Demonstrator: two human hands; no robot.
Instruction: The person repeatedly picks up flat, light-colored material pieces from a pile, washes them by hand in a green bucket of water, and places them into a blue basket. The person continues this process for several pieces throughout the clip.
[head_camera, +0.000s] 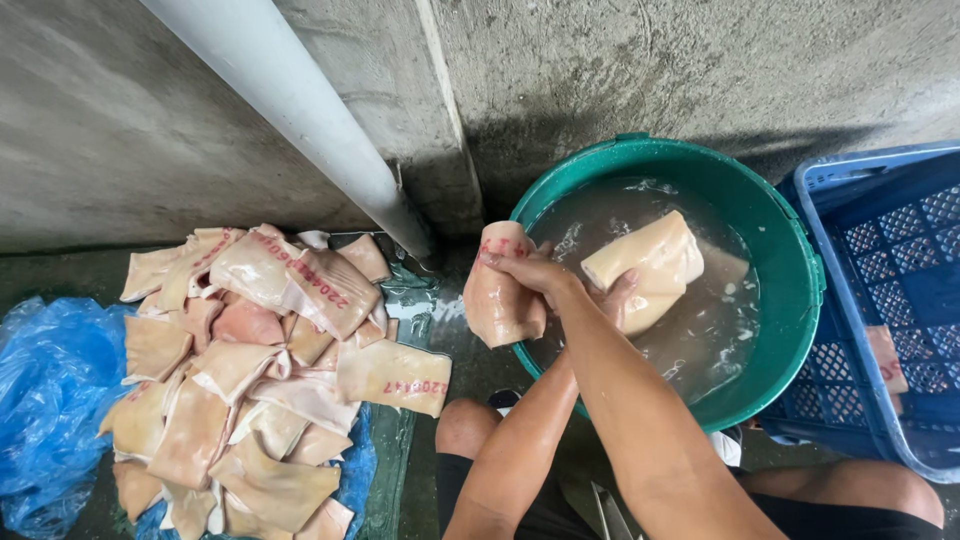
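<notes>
My forearms cross in front of me. My right hand (535, 272) reaches over to the left and grips a pale pink slab of raw pork skin (497, 300) that hangs over the left rim of a green basin (790, 250). Under that arm, my left hand (618, 298) holds a second pale slab (655, 262), lifted partly out of the cloudy water in the basin. Both hands and forearms look wet.
A heap of several cut skin pieces (250, 380), some with red stamps, lies on blue plastic sheeting (50, 390) at the left. A blue slatted crate (900, 300) stands right of the basin. A white pipe (300, 110) slants down a concrete wall. My knees are at the bottom.
</notes>
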